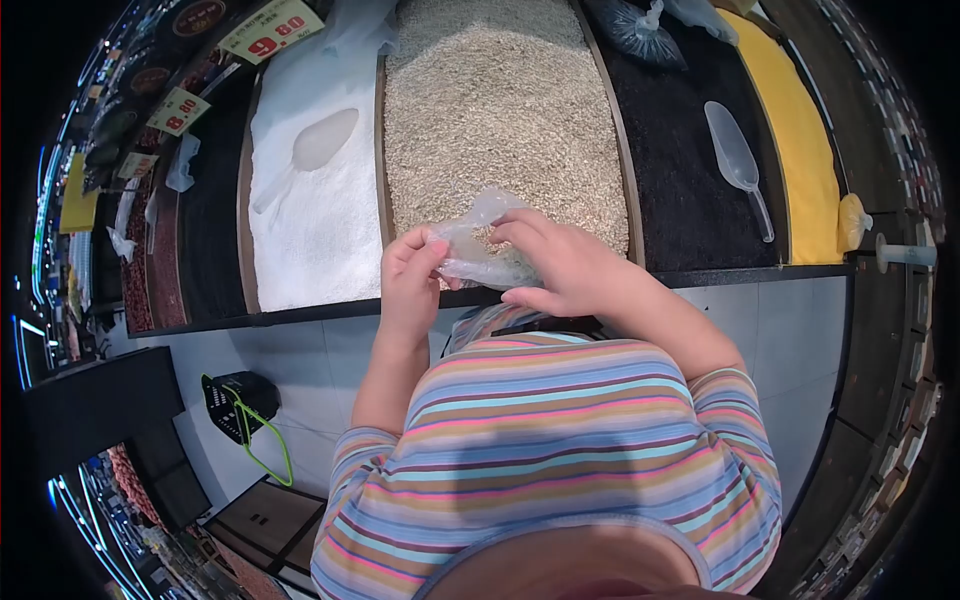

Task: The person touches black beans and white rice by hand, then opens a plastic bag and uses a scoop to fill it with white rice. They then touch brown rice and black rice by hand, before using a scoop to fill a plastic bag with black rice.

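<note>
Close to my body, at the front edge of the bin of pale grain [500, 110], a clear plastic bag [475, 268] is between my two hands. My left hand [410, 268] pinches the bag's left edge between thumb and fingers. My right hand [570, 262] curls round the bag's right side, fingertips at its mouth and thumb lower down. Some pale grains show at the bag's mouth. How much the bag holds is hidden by the crumpled plastic and my fingers.
A translucent scoop [325, 140] lies on the white grain [300, 240] to the left. Another scoop [732, 150] rests on the black grain [680, 210] at right, beside yellow grain [800, 160]. A tied bag [645, 35] sits farther back. A black basket [240, 400] stands on the floor.
</note>
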`<state>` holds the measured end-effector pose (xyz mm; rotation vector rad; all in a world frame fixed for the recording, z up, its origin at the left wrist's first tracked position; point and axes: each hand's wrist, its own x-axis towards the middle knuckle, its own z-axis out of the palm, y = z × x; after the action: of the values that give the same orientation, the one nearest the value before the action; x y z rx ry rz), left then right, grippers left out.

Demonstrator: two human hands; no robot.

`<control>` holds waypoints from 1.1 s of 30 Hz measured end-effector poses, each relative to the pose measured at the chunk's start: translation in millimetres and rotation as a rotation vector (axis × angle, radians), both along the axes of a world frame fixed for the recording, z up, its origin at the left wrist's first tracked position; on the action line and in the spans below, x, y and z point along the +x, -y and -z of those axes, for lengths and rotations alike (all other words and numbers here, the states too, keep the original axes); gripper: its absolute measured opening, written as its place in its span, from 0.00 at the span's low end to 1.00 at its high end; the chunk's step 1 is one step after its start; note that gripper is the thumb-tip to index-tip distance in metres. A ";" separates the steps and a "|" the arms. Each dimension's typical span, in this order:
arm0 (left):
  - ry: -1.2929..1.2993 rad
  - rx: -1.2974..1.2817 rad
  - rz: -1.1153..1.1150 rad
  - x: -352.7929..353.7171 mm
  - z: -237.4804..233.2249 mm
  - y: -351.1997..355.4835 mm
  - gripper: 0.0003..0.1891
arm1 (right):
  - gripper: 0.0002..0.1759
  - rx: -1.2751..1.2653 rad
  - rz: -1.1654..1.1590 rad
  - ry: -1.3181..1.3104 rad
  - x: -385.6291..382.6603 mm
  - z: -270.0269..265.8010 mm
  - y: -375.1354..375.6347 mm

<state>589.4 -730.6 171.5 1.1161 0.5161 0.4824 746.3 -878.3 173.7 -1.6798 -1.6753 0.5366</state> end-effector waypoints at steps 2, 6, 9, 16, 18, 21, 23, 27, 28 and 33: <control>0.080 -0.069 -0.057 -6.6 -0.8 -11.3 0.09 | 0.27 -0.191 0.015 0.188 6.2 15.1 5.8; 0.097 -0.060 -0.056 -11.8 5.1 -22.7 0.09 | 0.25 -0.140 0.245 0.428 30.2 17.7 19.8; 0.127 -0.072 -0.069 -6.2 4.8 -22.2 0.09 | 0.25 -0.159 0.259 0.401 37.8 -3.1 25.0; 0.088 0.026 0.097 -1.0 8.0 -16.8 0.07 | 0.28 -0.023 -0.024 0.155 8.2 -9.5 8.6; 0.074 0.072 0.223 -4.2 14.7 -14.7 0.05 | 0.28 -0.047 -0.121 0.057 -3.3 1.2 -4.8; 0.061 0.104 0.279 -6.0 17.1 -12.8 0.04 | 0.23 -0.179 -0.181 -0.052 -11.4 27.2 -21.7; 0.099 0.120 0.208 -8.7 22.9 -22.2 0.05 | 0.19 -0.301 -0.147 -0.133 -11.2 34.8 -27.6; -0.085 0.253 0.060 -18.4 41.5 -41.6 0.09 | 0.17 -0.267 0.113 -0.408 -2.9 20.1 -24.8; -0.140 0.293 0.108 -22.8 57.8 -50.1 0.15 | 0.18 -0.203 0.131 -0.479 0.0 23.0 -24.9; -0.423 0.568 0.282 -31.1 97.4 -46.4 0.38 | 0.21 -0.046 0.172 -0.744 13.8 4.5 -34.8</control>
<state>558.3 -684.2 74.1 1.8285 0.5914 0.1386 760.1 -843.5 169.2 -1.3857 -0.9768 0.9718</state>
